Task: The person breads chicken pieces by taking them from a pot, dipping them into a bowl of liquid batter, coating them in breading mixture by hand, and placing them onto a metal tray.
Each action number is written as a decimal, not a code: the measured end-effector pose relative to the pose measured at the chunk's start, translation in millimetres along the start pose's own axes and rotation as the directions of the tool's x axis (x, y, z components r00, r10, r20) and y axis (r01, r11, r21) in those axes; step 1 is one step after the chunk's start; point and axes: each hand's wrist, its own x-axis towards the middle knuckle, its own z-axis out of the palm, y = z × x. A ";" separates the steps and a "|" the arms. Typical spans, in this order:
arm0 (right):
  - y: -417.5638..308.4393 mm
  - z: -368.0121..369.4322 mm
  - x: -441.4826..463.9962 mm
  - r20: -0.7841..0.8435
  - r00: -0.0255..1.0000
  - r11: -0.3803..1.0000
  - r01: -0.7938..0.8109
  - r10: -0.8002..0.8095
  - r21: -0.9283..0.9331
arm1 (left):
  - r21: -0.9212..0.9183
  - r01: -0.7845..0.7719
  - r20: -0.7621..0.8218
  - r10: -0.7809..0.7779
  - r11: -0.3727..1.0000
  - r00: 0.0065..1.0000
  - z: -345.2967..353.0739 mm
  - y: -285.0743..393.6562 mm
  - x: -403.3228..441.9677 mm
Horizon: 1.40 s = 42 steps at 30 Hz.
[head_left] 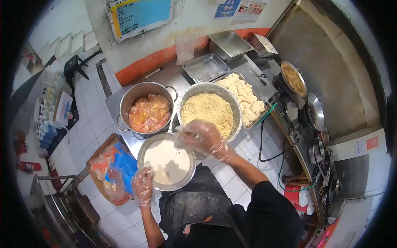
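Note:
Both my hands wear clear plastic gloves. My left hand (143,184) is at the left rim of a metal bowl (191,175) of white batter (165,159), its fingers curled against the edge. My right hand (202,138) hangs over the gap between this bowl and a large basin (237,111) of yellowish breading (206,109). Its fingers are curled together, and whatever they may hold is hidden. Behind the batter, to the left, a deep pot (123,105) contains raw marinated meat pieces (149,113). Right of the basin, a tray (258,120) carries breaded pieces (244,97).
Metal pans (205,67) and scissors (259,75) lie at the back of the steel counter. Woks on a stove (293,78) stand at right, with a green hose (281,169) below. A carton (97,177) with plastic bags sits on the tiled floor at left.

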 end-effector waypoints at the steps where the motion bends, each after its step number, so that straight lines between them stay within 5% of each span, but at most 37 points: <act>1: -1.7 -21.0 6.0 -0.017 1.000 0.998 0.023 -0.024 -0.059 | -0.063 0.016 0.009 -0.016 0.998 1.000 6.3 5.1 5.0; 4: -1.6 -65.4 12.0 -0.119 0.992 0.979 0.017 -0.042 -0.204 | -0.148 0.066 0.074 -0.055 0.987 0.996 27.8 22.3 21.2; 9: 64.0 -78.9 -19.2 -0.014 0.997 0.869 0.056 -0.072 -0.491 | -0.225 0.014 0.135 0.017 0.974 0.991 70.0 61.8 49.3; 12: 122.7 -74.3 -70.9 0.119 0.978 0.843 -0.085 0.174 -0.532 | -0.107 -0.220 0.078 0.229 0.969 0.970 112.3 68.5 60.7; 13: 133.6 -84.5 -75.5 0.092 0.963 0.864 -0.184 0.255 -0.469 | -0.132 -0.192 0.163 0.213 0.972 0.963 123.6 76.4 68.2; 16: 166.8 -112.4 -77.3 0.004 0.881 0.837 -0.448 0.473 -0.314 | 0.109 -0.552 0.139 0.537 0.827 0.832 180.7 86.7 106.6; 19: 222.4 -127.9 -52.2 -0.048 0.791 0.731 -0.585 0.610 -0.352 | 0.150 -0.187 0.324 0.130 0.971 0.937 224.6 125.0 150.6; 22: 353.7 -96.0 -68.9 0.117 0.969 0.850 -0.129 0.217 -0.511 | 0.317 0.008 0.290 -0.104 0.949 0.951 279.5 115.5 185.1; 25: 343.8 -73.2 -14.8 0.083 0.780 0.760 -0.571 0.620 -0.312 | 0.285 0.075 0.182 -0.130 0.956 0.975 304.8 113.0 202.1; 29: 361.7 -71.4 3.3 0.225 0.821 0.845 -0.468 0.524 -0.259 | 0.241 0.327 0.235 -0.382 0.914 0.894 301.3 124.3 219.9; 31: 385.4 -72.1 -2.8 0.292 0.831 0.881 -0.443 0.473 -0.168 | 0.139 0.314 0.161 -0.334 0.939 0.929 314.5 106.1 225.9; 33: 381.2 -78.3 0.9 0.380 0.732 0.784 -0.621 0.566 0.029 | -0.038 0.259 0.113 -0.253 0.965 0.961 326.7 80.8 224.5; 36: 334.6 -102.8 19.2 0.347 0.600 0.611 -0.787 0.721 0.092 | 0.145 -0.215 0.073 0.206 0.966 0.976 354.7 11.0 217.4; 37: 322.8 -110.0 17.7 0.309 0.545 0.552 -0.831 0.779 0.074 | 0.228 -0.061 0.224 0.009 0.972 0.975 322.0 67.2 221.7; 38: 319.5 -114.9 12.5 0.338 0.629 0.628 -0.767 0.700 0.127 | 0.354 0.053 0.361 -0.188 0.934 0.913 286.3 128.6 226.7; 41: 325.1 -116.9 -13.2 0.374 0.805 0.849 -0.522 0.461 0.078 | 0.371 -0.006 0.359 -0.137 0.929 0.923 285.6 139.3 215.7; 42: 341.4 -104.3 -22.7 0.392 0.835 0.919 -0.385 0.387 -0.087 | 0.389 0.002 0.338 -0.145 0.921 0.930 300.0 121.1 209.2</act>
